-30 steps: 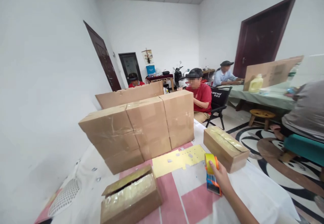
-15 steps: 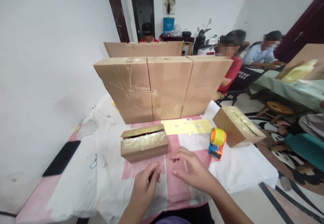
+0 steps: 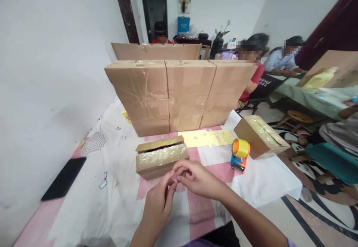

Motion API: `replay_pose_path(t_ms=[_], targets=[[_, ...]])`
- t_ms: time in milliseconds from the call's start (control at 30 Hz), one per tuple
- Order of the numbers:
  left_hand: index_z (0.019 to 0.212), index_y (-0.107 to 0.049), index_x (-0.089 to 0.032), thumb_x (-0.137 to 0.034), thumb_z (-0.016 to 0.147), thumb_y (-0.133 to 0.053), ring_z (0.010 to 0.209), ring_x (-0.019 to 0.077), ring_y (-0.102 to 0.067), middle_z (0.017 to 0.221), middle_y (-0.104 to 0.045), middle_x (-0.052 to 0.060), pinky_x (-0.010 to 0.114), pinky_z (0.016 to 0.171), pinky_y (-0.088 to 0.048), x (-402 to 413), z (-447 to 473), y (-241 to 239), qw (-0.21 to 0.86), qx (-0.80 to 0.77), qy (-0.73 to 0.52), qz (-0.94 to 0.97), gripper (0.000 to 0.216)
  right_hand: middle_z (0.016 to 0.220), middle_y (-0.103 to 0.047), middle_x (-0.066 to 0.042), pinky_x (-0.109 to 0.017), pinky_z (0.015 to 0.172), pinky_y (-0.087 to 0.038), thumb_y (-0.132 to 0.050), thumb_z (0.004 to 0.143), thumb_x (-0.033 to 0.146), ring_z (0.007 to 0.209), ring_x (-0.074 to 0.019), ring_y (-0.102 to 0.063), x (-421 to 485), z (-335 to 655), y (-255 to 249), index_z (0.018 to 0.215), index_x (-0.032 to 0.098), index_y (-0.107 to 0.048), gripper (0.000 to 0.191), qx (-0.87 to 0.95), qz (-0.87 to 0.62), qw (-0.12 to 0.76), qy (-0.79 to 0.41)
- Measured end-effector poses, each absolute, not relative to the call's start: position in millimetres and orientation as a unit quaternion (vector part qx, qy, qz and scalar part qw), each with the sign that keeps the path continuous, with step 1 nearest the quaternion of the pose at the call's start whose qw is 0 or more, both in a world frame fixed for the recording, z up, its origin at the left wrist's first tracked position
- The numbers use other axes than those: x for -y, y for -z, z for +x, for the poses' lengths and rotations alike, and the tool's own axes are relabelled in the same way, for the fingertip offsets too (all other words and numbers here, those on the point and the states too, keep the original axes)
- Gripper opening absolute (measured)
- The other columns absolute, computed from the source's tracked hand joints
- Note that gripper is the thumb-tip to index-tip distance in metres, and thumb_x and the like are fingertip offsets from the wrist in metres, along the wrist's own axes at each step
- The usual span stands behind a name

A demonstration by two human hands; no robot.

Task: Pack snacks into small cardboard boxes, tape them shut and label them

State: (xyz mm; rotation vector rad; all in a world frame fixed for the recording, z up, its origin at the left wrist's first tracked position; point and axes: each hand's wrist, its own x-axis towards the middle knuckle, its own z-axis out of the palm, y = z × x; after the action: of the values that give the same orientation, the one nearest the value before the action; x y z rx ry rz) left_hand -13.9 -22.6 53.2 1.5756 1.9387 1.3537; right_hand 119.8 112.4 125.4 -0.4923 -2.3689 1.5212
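My left hand (image 3: 160,198) and my right hand (image 3: 199,179) meet at their fingertips just in front of a small cardboard box (image 3: 160,165). Both are closed in a pinch; whatever lies between the fingertips, if anything, is too small to make out. Shiny tape covers part of the box's top, and a dark gap runs along its lid. To the right stands a tape dispenser (image 3: 238,162), orange and blue with a yellow roll. Beyond it sits another taped cardboard box (image 3: 258,139).
Stacked cardboard boxes (image 3: 186,86) form a wall at the back of the table. A yellow perforated sheet (image 3: 207,138) lies before them. On the left are a black phone-like slab (image 3: 63,179) and a white mesh piece (image 3: 95,143). People sit beyond, near another table (image 3: 321,98).
My right hand has moved left, and its fingers have closed to meet those of my left hand. The view has shifted slightly. The boxes and the tape dispenser stay in place.
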Motion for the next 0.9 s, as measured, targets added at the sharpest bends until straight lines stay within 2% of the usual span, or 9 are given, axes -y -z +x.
replay_pose_path(t_ms=[133, 233, 333, 433, 500, 567, 700, 800, 900], targets=[[0.145, -0.041, -0.018, -0.048, 0.101, -0.044, 0.068, 0.0211, -0.073, 0.084, -0.076, 0.003, 0.031, 0.063, -0.057, 18.3, -16.1, -46.5, 0.180, -0.739, -0.448, 0.471, 0.053, 0.098, -0.076, -0.005, -0.034, 0.088, -0.045, -0.057, 0.095, 0.018, 0.093, -0.0216, -0.068, -121.1, 119.9, -133.1, 0.106, 0.022, -0.067, 0.015, 0.930, -0.127, 0.180, -0.293], [0.139, -0.050, -0.021, -0.052, 0.100, -0.041, 0.070, 0.0235, -0.073, 0.083, -0.076, 0.004, 0.032, 0.060, -0.055, 7.5, -32.1, -43.8, 0.112, -0.766, -0.403, 0.488, 0.051, 0.090, -0.074, -0.005, -0.032, 0.081, -0.045, -0.056, 0.095, 0.016, 0.085, -0.0201, -0.065, -136.7, 124.8, -144.8, 0.104, 0.022, -0.069, 0.017, 0.936, -0.159, 0.221, -0.223], [0.129, -0.062, -0.021, -0.054, 0.095, -0.050, 0.109, 0.0315, -0.070, 0.120, -0.073, 0.013, 0.043, 0.087, -0.055, -12.7, -56.5, -43.6, -0.065, -0.747, -0.332, 0.572, 0.049, 0.085, -0.071, -0.003, -0.027, 0.074, -0.045, -0.061, 0.092, 0.017, 0.078, -0.0170, -0.062, -154.9, 130.8, -157.4, 0.100, 0.022, -0.071, 0.014, 0.903, -0.214, 0.268, -0.257], [0.144, -0.053, -0.020, -0.050, 0.090, -0.056, 0.141, 0.0379, -0.046, 0.151, -0.052, 0.014, 0.058, 0.113, -0.035, -34.3, -77.6, -37.9, -0.154, -0.731, -0.220, 0.627, 0.062, 0.084, -0.071, 0.000, -0.023, 0.069, -0.044, -0.062, 0.091, 0.015, 0.075, -0.0141, -0.061, -168.9, 132.5, -166.4, 0.093, 0.022, -0.072, 0.012, 0.879, -0.205, 0.281, -0.324], [0.149, -0.048, -0.019, -0.045, 0.091, -0.054, 0.143, 0.0360, -0.044, 0.154, -0.049, 0.013, 0.058, 0.116, -0.032, -43.3, -86.6, -29.1, -0.140, -0.734, -0.166, 0.643, 0.064, 0.082, -0.070, 0.001, -0.023, 0.068, -0.044, -0.063, 0.090, 0.014, 0.074, -0.0133, -0.061, -174.4, 131.6, -171.3, 0.089, 0.021, -0.072, 0.011, 0.872, -0.175, 0.280, -0.362], [0.149, -0.048, -0.019, -0.043, 0.092, -0.052, 0.142, 0.0330, -0.047, 0.153, -0.051, 0.011, 0.053, 0.114, -0.036, -46.4, -91.9, -18.6, -0.120, -0.737, -0.141, 0.650, 0.062, 0.082, -0.071, 0.001, -0.023, 0.072, -0.046, -0.065, 0.091, 0.016, 0.077, -0.0139, -0.063, -177.4, 130.3, -176.3, 0.087, 0.021, -0.072, 0.009, 0.864, -0.146, 0.285, -0.387], [0.150, -0.047, -0.019, -0.044, 0.095, -0.047, 0.142, 0.0306, -0.047, 0.152, -0.052, 0.008, 0.049, 0.112, -0.040, -42.6, -95.2, -5.8, -0.127, -0.732, -0.134, 0.656, 0.060, 0.106, -0.072, -0.006, -0.029, 0.089, -0.047, -0.065, 0.091, 0.018, 0.102, -0.0188, -0.065, -180.2, 126.2, -184.5, 0.087, 0.020, -0.071, 0.008, 0.856, -0.115, 0.305, -0.400], [0.148, -0.050, -0.017, -0.044, 0.096, -0.047, 0.141, 0.0313, -0.049, 0.151, -0.053, 0.009, 0.050, 0.112, -0.040, -40.7, -94.8, -7.5, -0.145, -0.726, -0.127, 0.660, 0.058, 0.093, -0.073, -0.003, -0.027, 0.077, -0.047, -0.061, 0.092, 0.017, 0.085, -0.0153, -0.065, -186.6, 118.5, -183.0, 0.088, 0.020, -0.069, 0.009, 0.845, -0.127, 0.275, -0.440], [0.144, -0.054, -0.018, -0.043, 0.095, -0.049, 0.142, 0.0317, -0.048, 0.150, -0.053, 0.009, 0.050, 0.109, -0.041, -41.5, -93.1, -15.1, -0.153, -0.727, -0.116, 0.659, 0.056, 0.078, -0.070, -0.001, -0.025, 0.068, -0.045, -0.065, 0.090, 0.026, 0.072, -0.0125, -0.062, -201.3, 107.3, -175.6, 0.087, 0.017, -0.066, 0.009, 0.785, -0.073, 0.211, -0.578]])
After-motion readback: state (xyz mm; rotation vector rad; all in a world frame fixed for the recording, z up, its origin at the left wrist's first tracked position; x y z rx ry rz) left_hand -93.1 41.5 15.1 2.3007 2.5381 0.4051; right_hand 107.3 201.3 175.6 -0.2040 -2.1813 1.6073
